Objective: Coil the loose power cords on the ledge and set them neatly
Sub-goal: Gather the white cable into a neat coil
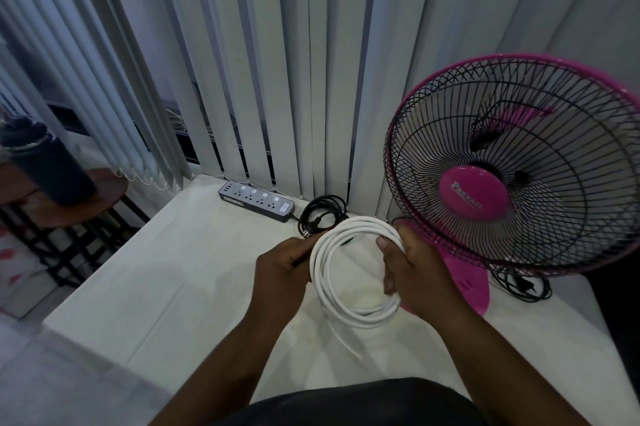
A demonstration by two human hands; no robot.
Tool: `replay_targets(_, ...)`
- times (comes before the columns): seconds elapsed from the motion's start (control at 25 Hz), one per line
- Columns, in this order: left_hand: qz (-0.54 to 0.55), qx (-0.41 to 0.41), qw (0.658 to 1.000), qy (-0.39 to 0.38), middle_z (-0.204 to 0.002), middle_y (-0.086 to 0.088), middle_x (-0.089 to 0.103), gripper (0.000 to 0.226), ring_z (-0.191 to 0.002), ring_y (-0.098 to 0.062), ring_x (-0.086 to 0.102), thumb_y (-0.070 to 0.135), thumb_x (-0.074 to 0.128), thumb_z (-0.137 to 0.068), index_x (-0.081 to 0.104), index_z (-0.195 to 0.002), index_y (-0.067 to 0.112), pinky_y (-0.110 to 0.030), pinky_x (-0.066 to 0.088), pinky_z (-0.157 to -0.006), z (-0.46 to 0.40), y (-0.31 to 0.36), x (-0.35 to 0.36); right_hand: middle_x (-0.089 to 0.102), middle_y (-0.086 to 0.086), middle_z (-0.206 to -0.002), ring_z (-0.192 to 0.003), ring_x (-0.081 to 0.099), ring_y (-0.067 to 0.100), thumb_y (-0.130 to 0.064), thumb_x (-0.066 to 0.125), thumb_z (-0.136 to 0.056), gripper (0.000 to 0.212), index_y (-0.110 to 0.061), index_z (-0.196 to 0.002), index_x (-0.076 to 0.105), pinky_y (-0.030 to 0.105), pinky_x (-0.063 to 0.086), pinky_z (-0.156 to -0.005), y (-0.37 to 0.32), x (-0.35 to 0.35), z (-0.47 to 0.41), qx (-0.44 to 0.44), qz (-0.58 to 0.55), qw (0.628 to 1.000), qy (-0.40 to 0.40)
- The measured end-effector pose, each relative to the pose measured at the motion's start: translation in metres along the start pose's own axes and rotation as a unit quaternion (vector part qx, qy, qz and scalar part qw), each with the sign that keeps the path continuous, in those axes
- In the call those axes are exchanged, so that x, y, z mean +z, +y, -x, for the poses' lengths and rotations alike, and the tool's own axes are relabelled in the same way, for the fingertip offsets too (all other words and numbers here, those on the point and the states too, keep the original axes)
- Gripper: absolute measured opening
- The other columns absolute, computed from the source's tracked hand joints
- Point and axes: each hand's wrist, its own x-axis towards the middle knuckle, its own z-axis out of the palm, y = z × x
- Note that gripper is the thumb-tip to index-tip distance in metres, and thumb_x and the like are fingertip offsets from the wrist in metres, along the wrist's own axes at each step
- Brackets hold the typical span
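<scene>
A white cord (327, 290) is wound into a round coil and held above the white ledge (180, 280). My left hand (282, 273) grips the coil's left side and my right hand (412, 273) grips its right side, thumb inside the loop. A short loose white end (343, 339) trails down from the coil toward me. Behind the coil, a black cord (320, 214) lies coiled on the ledge, joined to a grey power strip (256, 200). Another black cord (523, 287) lies bundled beside the fan's base on the right.
A pink table fan (512, 166) stands on the ledge at the right, close to my right hand. Vertical blinds (277, 62) hang along the back. At the left, a dark bottle (45, 162) stands on a round wooden table (104, 190) beyond the ledge's edge.
</scene>
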Motion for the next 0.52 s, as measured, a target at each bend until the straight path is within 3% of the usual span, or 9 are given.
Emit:
replay_targets(0.12, 0.082, -0.102, 0.991, 0.005, -0.081, 0.002, 0.077, 0.037, -0.077, -0.015, 0.071, -0.001, 0.060, -0.084, 0.078, -0.092, 0.030, -0.026, 0.055, -0.069, 0.003, 0.004, 0.004, 0.056, -0.005, -0.049, -0.038, 0.054, 0.009, -0.020, 0.050, -0.099, 0.022, -0.038, -0.086, 0.052, 0.016, 0.043, -0.039, 0.002, 0.004, -0.002, -0.019, 0.046, 0.998, 0.034)
replay_targets(0.28, 0.226, -0.197, 0.954, -0.016, -0.098, -0.011, 0.075, 0.024, -0.092, -0.028, 0.071, 0.017, 0.049, -0.097, 0.070, -0.109, 0.018, -0.037, 0.058, -0.081, 0.007, 0.008, 0.007, 0.050, -0.012, -0.064, -0.052, 0.048, 0.003, -0.017, 0.055, -0.096, 0.002, -0.015, -0.095, 0.054, 0.009, 0.034, -0.049, 0.002, 0.008, -0.004, -0.055, 0.188, 0.974, 0.116)
replay_targets(0.4, 0.168, -0.211, 0.962, -0.032, -0.091, 0.003, 0.074, 0.025, -0.085, -0.017, 0.071, 0.024, 0.072, -0.084, 0.065, -0.107, 0.028, -0.027, 0.058, -0.076, 0.012, 0.009, 0.017, 0.050, -0.005, -0.069, -0.058, 0.051, 0.014, -0.010, 0.062, -0.091, 0.007, -0.008, -0.094, 0.055, 0.023, 0.040, -0.052, -0.003, 0.018, 0.000, -0.084, 0.262, 0.951, 0.143)
replay_targets(0.52, 0.102, -0.253, 0.962, 0.001, -0.072, 0.004, 0.063, 0.034, -0.065, -0.011, 0.060, 0.026, 0.084, -0.069, 0.062, -0.095, 0.026, -0.020, 0.051, -0.060, 0.012, 0.009, 0.027, 0.063, 0.008, -0.071, -0.062, 0.063, 0.025, -0.008, 0.064, -0.089, 0.013, -0.005, -0.099, 0.057, 0.035, 0.053, -0.052, -0.003, 0.027, 0.002, -0.086, 0.306, 0.940, 0.126)
